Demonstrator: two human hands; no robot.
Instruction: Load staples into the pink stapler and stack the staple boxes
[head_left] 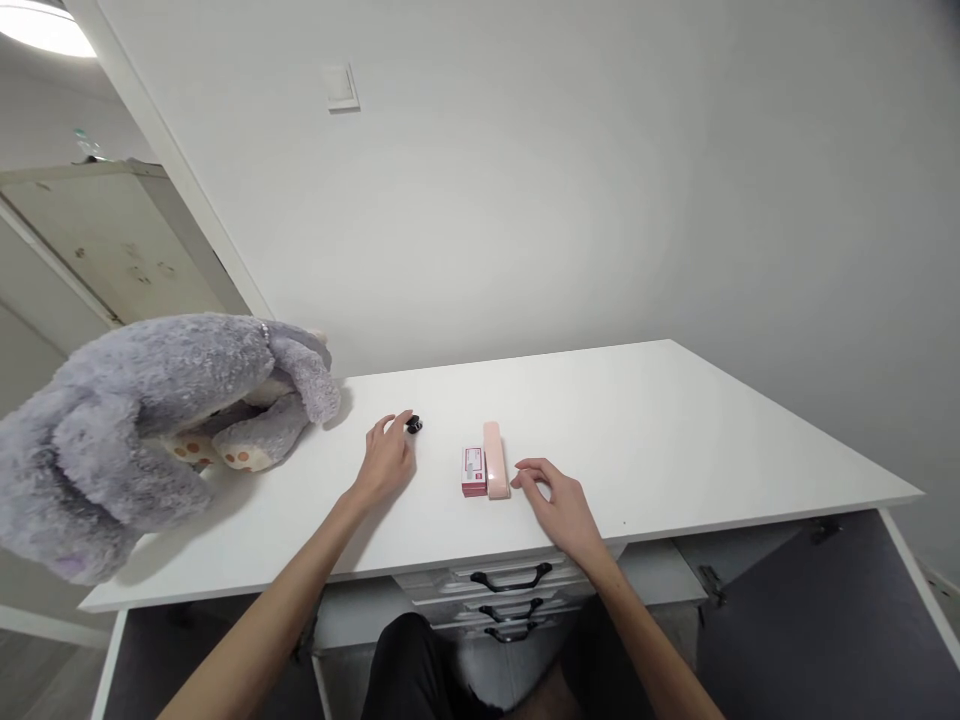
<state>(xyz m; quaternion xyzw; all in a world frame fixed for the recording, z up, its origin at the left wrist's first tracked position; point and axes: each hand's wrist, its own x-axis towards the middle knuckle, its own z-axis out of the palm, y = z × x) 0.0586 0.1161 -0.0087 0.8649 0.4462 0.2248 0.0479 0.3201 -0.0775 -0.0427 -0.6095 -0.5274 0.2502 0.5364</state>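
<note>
My left hand (388, 458) rests on the white tabletop, its thumb and index finger at a small black object (414, 424) too small to identify; the fingertips seem closed on its left side. Just right of centre lies a slim pink stapler (495, 462), lengthwise away from me. Against its left side sits a small white-and-red box (473, 470). My right hand (559, 503) is beside the stapler's near right end, slightly apart from it. Its fingers are loosely curved, with a gap inside the thumb, and nothing shows in them.
A large grey-purple plush toy (172, 400) covers the tabletop's left end. Behind the white tabletop (675, 440) stands a wall with a light switch (341, 88). Below the front edge are drawers with black handles (511, 578) and an open cabinet door (825, 620) at right.
</note>
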